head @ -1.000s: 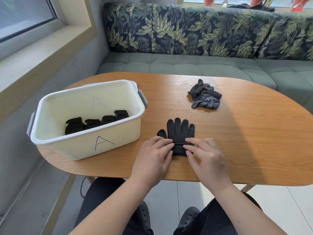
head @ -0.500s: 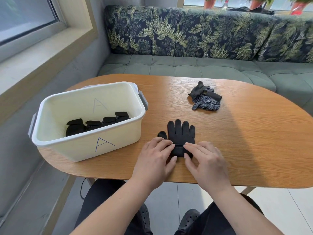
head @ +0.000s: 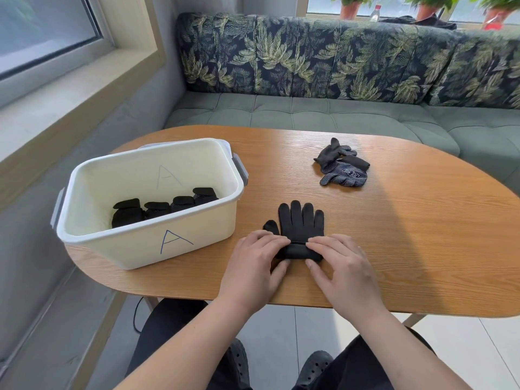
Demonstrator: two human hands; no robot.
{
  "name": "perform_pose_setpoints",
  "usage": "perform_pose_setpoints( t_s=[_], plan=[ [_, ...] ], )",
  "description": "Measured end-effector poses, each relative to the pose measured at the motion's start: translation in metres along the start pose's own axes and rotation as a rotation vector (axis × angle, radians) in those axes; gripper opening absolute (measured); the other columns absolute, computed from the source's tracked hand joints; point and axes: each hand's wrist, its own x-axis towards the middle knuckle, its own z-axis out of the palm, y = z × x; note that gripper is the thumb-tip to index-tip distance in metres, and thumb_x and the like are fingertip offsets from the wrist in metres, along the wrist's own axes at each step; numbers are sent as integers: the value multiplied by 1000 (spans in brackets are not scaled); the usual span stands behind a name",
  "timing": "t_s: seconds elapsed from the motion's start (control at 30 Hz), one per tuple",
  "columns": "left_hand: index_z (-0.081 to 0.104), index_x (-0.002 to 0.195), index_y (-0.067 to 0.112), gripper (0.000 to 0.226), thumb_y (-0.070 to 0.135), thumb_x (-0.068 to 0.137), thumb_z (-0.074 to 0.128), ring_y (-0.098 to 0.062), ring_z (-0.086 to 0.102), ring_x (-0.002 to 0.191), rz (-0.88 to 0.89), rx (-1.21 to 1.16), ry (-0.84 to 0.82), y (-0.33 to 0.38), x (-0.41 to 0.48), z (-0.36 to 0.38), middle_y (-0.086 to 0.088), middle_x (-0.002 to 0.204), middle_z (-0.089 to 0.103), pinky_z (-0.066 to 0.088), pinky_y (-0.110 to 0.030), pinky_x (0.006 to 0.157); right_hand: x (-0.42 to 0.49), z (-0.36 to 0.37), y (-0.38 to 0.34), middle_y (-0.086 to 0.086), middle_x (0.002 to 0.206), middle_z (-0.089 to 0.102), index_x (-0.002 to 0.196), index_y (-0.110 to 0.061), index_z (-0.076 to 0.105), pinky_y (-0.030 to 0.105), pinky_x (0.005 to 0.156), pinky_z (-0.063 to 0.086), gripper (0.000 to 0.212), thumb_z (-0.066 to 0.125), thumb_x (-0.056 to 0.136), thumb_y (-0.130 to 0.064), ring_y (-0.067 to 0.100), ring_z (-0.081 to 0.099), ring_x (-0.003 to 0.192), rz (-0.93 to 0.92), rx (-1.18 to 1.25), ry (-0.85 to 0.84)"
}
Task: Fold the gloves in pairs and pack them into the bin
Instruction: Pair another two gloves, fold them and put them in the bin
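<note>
Since a second ago, the cuff of the black glove pair [head: 301, 223] has rolled over, away from the person. The pair lies on the surface [head: 394, 249], just right of the bin [head: 152, 249]. The left hand [head: 253, 266] and right hand [head: 346, 271] pinch the roll, fingers on top and thumbs behind. The knit looks soft and light, so it is likely best gripped at the roll's ends.

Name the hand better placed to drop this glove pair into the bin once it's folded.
Left, probably. The left hand and right hand both pinch the gloves at the cuff, but the bin stands on the left hand's side; the right would have to cross over.
</note>
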Motion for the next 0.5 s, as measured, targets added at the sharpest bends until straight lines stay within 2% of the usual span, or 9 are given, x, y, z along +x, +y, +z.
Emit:
perform_pose_setpoints(
  t_s=[0.17, 0.27, 0.33, 0.5],
  plan=[
    [74, 123, 29, 24, 37, 100, 71, -9, 57, 119, -29, -87, 57, 2, -2, -4, 18, 115, 72, 49, -39, 97, -1, -5, -3, -19, 119, 69, 130, -27, 74, 40, 98, 55, 31, 72, 99, -31, 6, 58, 121, 47, 77, 13],
    [74, 123, 33, 23, 38, 100, 71, -4, 56, 112, -93, -152, 66, 4, -2, -9, 18, 111, 68, 50, -36, 98, -2, -10, -6, -28, 111, 58, 132, -31, 73, 31, 87, 56, 35, 75, 97, -31, -1, 60, 104, 119, 167, 34],
    [70, 125, 39, 24, 41, 101, 69, -2, 53, 107, -132, -187, 58, 4, -2, -10, 20, 111, 65, 50, -34, 97, -2, -12, -5, -25, 109, 57, 134, -36, 71, 24, 82, 54, 36, 73, 98, -35, -2, 61, 93, 161, 234, 18],
    [63, 129, 46, 29, 41, 101, 68, -3, 55, 100, -152, -221, 59, 2, -4, -7, 21, 108, 62, 53, -35, 92, -1, -11, -1, -19, 105, 63, 133, -44, 70, 9, 82, 47, 38, 76, 96, -38, 6, 64, 101, 266, 359, 11]
  ],
)
